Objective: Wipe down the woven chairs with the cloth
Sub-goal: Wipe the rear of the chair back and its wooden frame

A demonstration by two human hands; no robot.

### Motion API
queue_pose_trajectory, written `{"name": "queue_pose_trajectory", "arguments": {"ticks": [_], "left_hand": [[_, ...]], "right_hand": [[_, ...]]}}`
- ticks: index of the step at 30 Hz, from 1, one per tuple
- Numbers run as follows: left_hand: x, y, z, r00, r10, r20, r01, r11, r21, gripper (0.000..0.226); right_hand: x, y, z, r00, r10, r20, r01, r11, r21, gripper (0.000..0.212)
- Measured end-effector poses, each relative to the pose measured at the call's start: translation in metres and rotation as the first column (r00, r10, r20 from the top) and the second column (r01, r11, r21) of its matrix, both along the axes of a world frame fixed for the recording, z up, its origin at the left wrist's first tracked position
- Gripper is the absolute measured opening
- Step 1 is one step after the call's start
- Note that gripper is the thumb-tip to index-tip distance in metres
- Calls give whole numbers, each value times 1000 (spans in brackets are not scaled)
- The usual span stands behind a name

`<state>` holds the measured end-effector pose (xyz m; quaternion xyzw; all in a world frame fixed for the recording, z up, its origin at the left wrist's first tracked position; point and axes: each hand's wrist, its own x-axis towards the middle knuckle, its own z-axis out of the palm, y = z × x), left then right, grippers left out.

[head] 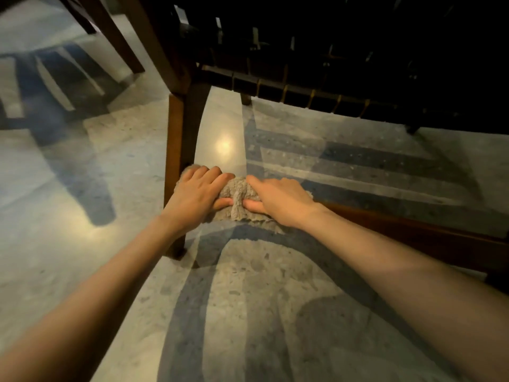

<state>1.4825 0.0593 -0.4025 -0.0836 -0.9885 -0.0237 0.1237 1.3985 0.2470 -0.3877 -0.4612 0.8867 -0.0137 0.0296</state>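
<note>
The cloth is a thick, fluffy beige piece, bunched into a loose roll over the low rail of the woven chair, just beside the place where the rail meets the leg. It looks light and very soft. I judge that it will fold and slide under the palm and will not keep any shape, so it is better to hold it wrapped around the rail, with the fingers on top and the thumb below.

This is how both hands take it. The left hand grips the end by the leg, with the fingers close together and curled over the pile and the thumb pressed in from the near side. The right hand grips the other end in the same way, and the two thumbs nearly meet across a fold.

The rail and the leg are smooth, dark brown wood, hard and a little glossy. The seat above is made of flat dark straps laced over the frame, with pale binding at the edge and gaps between them.

The floor is polished speckled stone, which reflects a lamp. A second chair stands at the upper left and is blurred.
</note>
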Motion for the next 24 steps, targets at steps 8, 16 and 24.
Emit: {"name": "queue_pose_trajectory", "arguments": {"ticks": [8, 16, 24], "left_hand": [[8, 9, -3, 997, 54, -47, -44, 980, 193, 55], [32, 24, 0, 992, 100, -74, -62, 914, 401, 45], [32, 22, 28, 976, 174, -130, -124, 937, 325, 35]], "right_hand": [[15, -1, 2, 996, -79, -52, 79, 997, 13, 48], [35, 40, 1, 991, -129, 23, 130, 991, -31, 62], [34, 47, 33, 979, -185, 82, 199, 950, -239, 18]]}}
